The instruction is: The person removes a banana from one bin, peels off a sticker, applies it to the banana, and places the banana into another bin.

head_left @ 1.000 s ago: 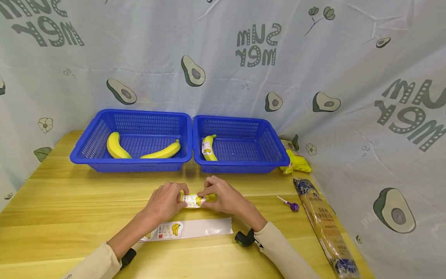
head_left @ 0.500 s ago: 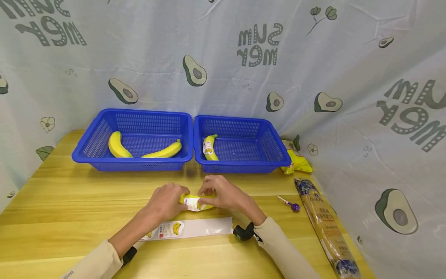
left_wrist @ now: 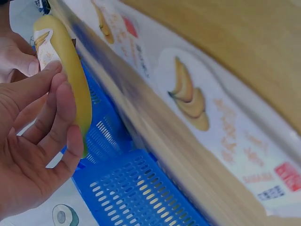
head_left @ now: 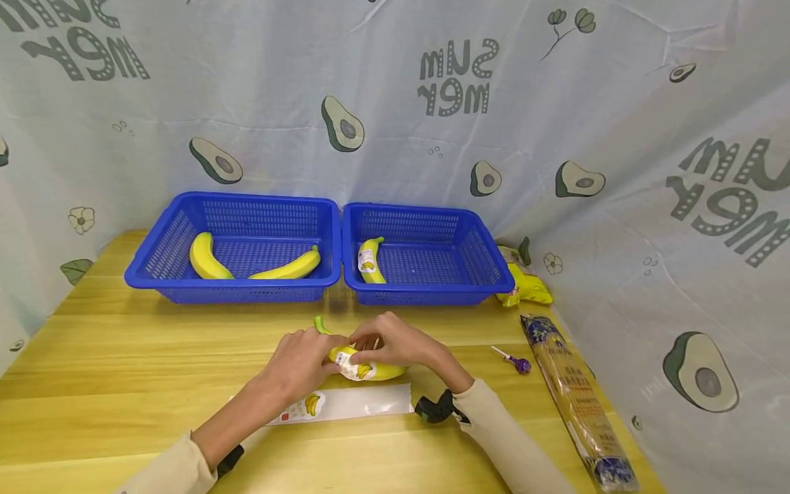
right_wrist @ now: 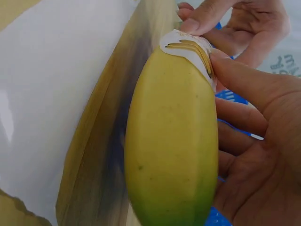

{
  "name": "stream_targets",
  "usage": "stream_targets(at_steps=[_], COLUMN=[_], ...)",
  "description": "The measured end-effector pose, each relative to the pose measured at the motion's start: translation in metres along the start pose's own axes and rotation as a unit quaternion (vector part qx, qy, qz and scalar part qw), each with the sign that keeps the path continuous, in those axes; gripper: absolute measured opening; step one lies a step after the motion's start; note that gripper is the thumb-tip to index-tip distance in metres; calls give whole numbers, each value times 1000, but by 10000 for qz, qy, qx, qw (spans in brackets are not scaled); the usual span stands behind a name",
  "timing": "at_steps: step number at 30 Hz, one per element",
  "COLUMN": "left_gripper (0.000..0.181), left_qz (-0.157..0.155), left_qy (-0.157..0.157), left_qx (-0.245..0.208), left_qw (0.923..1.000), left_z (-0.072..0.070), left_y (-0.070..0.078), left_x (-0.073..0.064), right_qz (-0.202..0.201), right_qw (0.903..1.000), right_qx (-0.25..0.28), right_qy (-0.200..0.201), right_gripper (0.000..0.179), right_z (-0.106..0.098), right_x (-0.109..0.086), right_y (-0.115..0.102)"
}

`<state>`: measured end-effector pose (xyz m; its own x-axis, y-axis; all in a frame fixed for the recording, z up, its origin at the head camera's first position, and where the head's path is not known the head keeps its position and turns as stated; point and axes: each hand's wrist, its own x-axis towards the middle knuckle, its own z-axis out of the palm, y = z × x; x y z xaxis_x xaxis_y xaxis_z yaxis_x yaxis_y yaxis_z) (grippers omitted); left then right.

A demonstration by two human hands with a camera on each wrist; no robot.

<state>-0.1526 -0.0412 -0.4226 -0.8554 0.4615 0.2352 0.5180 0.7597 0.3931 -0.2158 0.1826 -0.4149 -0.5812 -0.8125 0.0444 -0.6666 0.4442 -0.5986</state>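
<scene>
Both hands hold one yellow banana (head_left: 390, 372) over the wooden table, its green stem pointing up and left. A white label sticker (head_left: 350, 365) with printed bananas lies on its side. My left hand (head_left: 302, 362) grips the stem half, thumb on the label. My right hand (head_left: 398, 343) holds the banana from behind, with its thumb at the label. In the right wrist view the right thumb (right_wrist: 244, 77) meets the edge of the sticker (right_wrist: 193, 47), which curves over the banana. In front of the hands lies a glossy backing strip (head_left: 376, 402) bearing banana stickers, partly hidden by the left forearm.
A blue basket (head_left: 241, 283) at the back left holds two unlabelled bananas. Beside it, another blue basket (head_left: 426, 289) has one labelled banana (head_left: 371, 262). To the right lie a lollipop (head_left: 517, 362), a long noodle-like package (head_left: 574, 398) and a yellow packet (head_left: 523, 287). A printed curtain hangs behind.
The banana has turned and slid rightward, so its stem and far end now show past the hands. The right thumb has moved along the label. Baskets and strip stay put.
</scene>
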Motion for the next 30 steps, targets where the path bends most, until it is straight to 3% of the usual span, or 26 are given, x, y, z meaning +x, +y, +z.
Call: stream_targets(at_steps=[6,10,14,18,22,25,27,30], left_gripper=[55,65,47,21,23,29,33,39], left_qz=[205,289,106,-395,-1038,-1451,-1635,-1924], left_qy=[326,934,1511,1390,948,739,647,454], left_qx=[-197,-600,-1294,-2372,-3724,-4593,-4979,-5679], left_qw=[9991,9934,9800,9607,9174,8732,8492,7990], left_z=[-6,-10,-14,-14,-14,-14,-14,-13], left_y=[1,1,-2,-9,-12,-12,-12,-10], left_x=[-1,0,5,16,26,34,39,47], right_qz=[75,322,672,951,1245,1425,1503,1599], right_qw=[9993,9983,9947,9882,9803,9742,9702,9653], right_qx=[62,90,218,452,674,944,1090,1150], right_qy=[371,476,746,1108,1377,1477,1555,1714], right_gripper=[29,35,38,40,44,45,44,43], right_z=[-9,-24,-44,-63,-75,-79,-83,-89], right_x=[-8,-14,-21,-26,-24,-19,-16,-12], right_y=[-3,-7,-11,-13,-11,-7,-6,-4])
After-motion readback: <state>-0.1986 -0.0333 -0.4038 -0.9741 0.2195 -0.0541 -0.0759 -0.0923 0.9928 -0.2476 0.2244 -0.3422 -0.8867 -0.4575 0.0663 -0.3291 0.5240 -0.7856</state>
